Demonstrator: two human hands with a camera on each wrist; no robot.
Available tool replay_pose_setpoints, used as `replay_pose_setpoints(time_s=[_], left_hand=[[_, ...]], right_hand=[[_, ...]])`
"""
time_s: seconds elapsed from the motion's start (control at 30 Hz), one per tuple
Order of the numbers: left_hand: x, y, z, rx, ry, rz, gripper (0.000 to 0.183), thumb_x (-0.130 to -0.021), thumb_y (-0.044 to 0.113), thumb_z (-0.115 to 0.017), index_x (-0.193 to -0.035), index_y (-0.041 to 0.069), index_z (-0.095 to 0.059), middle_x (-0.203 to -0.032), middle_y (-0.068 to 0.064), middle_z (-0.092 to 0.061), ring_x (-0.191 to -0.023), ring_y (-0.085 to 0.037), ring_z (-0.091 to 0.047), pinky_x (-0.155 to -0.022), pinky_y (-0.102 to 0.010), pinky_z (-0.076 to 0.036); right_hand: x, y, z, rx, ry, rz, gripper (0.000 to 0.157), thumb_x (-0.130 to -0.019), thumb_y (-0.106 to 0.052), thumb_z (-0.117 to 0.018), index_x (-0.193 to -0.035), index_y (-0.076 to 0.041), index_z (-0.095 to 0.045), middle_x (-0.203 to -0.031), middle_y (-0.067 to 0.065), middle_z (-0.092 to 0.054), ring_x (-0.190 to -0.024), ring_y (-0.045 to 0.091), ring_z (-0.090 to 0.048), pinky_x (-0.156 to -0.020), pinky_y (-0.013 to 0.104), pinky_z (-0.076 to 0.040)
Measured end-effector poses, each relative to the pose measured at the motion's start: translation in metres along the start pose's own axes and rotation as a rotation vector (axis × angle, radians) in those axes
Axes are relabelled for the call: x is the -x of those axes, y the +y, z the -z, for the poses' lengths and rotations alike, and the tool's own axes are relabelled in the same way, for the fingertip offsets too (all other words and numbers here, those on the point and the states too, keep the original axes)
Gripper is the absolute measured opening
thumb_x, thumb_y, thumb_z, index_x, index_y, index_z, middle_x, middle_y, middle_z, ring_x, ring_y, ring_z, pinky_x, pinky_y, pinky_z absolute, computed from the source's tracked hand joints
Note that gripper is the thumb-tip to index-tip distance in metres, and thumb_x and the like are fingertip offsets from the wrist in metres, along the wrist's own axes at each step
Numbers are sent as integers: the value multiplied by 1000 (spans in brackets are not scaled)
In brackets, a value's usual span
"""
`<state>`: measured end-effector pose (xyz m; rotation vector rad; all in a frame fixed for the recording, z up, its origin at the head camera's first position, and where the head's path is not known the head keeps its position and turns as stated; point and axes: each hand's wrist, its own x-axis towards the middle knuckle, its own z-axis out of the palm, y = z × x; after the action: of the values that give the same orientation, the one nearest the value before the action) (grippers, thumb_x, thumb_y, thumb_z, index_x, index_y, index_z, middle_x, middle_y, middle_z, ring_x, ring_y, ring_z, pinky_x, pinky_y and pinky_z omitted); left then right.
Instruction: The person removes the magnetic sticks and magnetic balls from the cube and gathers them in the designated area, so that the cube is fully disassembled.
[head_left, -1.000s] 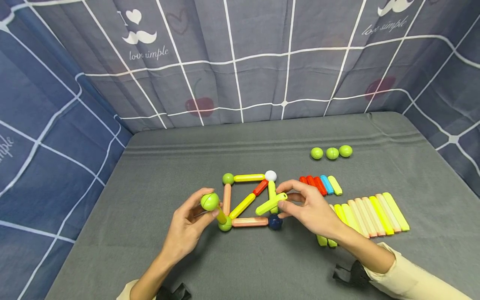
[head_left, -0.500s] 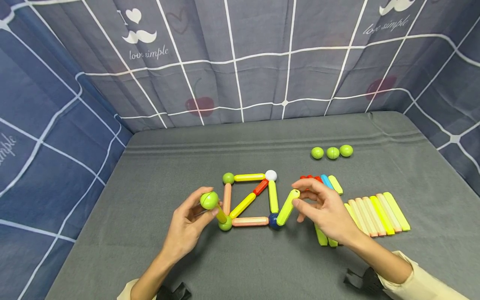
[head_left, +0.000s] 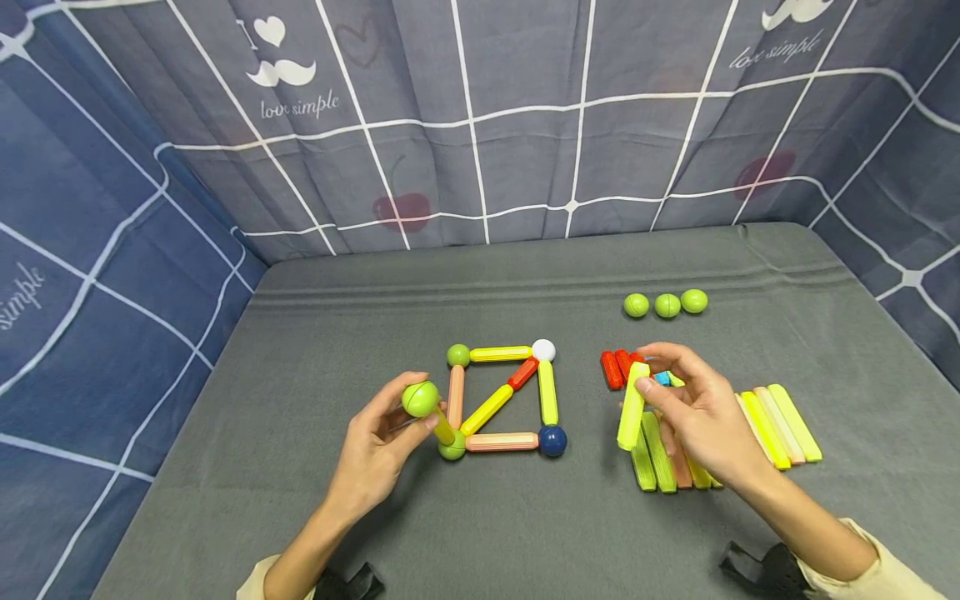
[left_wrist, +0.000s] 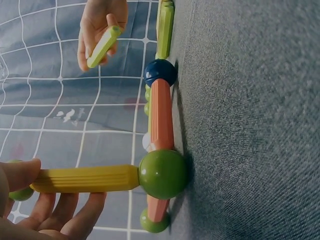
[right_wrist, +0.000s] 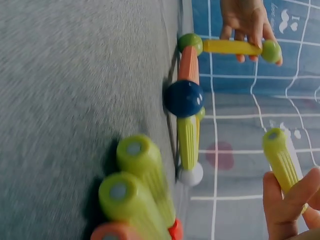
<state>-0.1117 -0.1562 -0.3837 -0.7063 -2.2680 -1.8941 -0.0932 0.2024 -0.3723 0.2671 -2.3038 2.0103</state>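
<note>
My left hand pinches an upright yellow magnetic rod near its top, just under a green ball. The rod's lower end sits on another green ball, the near left corner of a flat square frame. Salmon rods, yellow and lime rods form its sides, with a navy ball and a white ball at the right corners. A yellow-and-red diagonal crosses it. Above the loose rods, right of the frame, my right hand pinches a lime-yellow rod between thumb and fingers.
A row of loose rods lies at the right, partly hidden by the right hand. Short red rods and a blue one lie behind it. Three green balls stand farther back on the grey cloth.
My right hand has moved right, away from the frame to above the loose rods, turning its lime-yellow rod more upright. The left hand has stayed in place on its rod.
</note>
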Motion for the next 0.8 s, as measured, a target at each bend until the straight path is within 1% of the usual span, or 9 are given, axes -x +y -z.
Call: replay_pose_setpoints(time_s=[0.03,0.13,0.2,0.27,0.3,0.53,0.63,0.73,0.8], left_hand=[[0,0,0,-1,0,0,48,-87,-14,-65,-131,1,-54,-107,-27,-63,-101,-31,-67,-86,-32,-55],[0,1,0,-6,1,-3,47,-88,-14,-65,-131,1,-54,-107,-27,-63,-101,-30,-67,-86,-31,-55],[0,1,0,-8,1,-6,47,-88,-14,-65,-131,1,-54,-106,-26,-63,-101,-30,-67,-86,-31,-55],[0,1,0,-12,0,-11,48,-88,-14,-65,-131,1,-54,-106,-25,-63,-100,-30,-67,-87,-31,-55],[0,0,0,-13,-2,-12,48,-88,-14,-65,-132,1,-54,-106,-25,-63,-100,-31,-67,-87,-31,-55],[0,0,0,-1,0,-11,48,-88,-14,-64,-132,1,-54,-106,-24,-64,-100,-30,-67,-86,-31,-55],[0,0,0,4,3,-9,48,-88,-15,-64,-132,1,-54,-106,-25,-64,-101,-28,-67,-87,-31,-55],[0,-1,0,6,2,-9,48,-88,-15,-64,-132,1,-54,-106,-25,-64,-101,-28,-67,-86,-31,-55],[1,-1,0,9,1,-9,48,-88,-15,-64,-132,1,-54,-106,-25,-64,-101,-28,-67,-87,-31,-55]], right_hand=[[0,1,3,-24,8,4,27,-101,-2,-55,-127,0,-51,-111,13,-53,-32,26,-46,-33,36,-41],[1,4,11,-73,40,14,25,-99,1,-57,-123,-1,-57,-104,9,-56,-35,25,-50,-36,33,-43],[2,6,17,-66,54,-10,24,-99,0,-58,-123,-3,-60,-102,8,-59,-37,24,-53,-37,32,-44],[3,7,23,-4,76,-39,26,-98,-3,-61,-124,-5,-62,-105,6,-62,-41,21,-54,-44,28,-45],[3,7,25,28,71,-60,28,-98,-6,-61,-126,-5,-61,-107,5,-62,-43,21,-54,-43,28,-44],[9,7,41,156,-24,-173,49,-98,-11,-63,-143,-5,-46,-115,7,-62,-47,19,-49,-43,34,-43],[11,8,48,198,-37,-171,52,-97,-11,-65,-144,-5,-45,-114,11,-62,-47,19,-50,-42,34,-42],[12,8,57,327,-19,-131,54,-96,-13,-67,-145,-8,-45,-120,16,-59,-63,11,-62,-47,29,-47],[12,9,64,412,0,-104,56,-95,-14,-68,-146,-8,-45,-125,19,-56,-77,7,-66,-57,23,-50]])
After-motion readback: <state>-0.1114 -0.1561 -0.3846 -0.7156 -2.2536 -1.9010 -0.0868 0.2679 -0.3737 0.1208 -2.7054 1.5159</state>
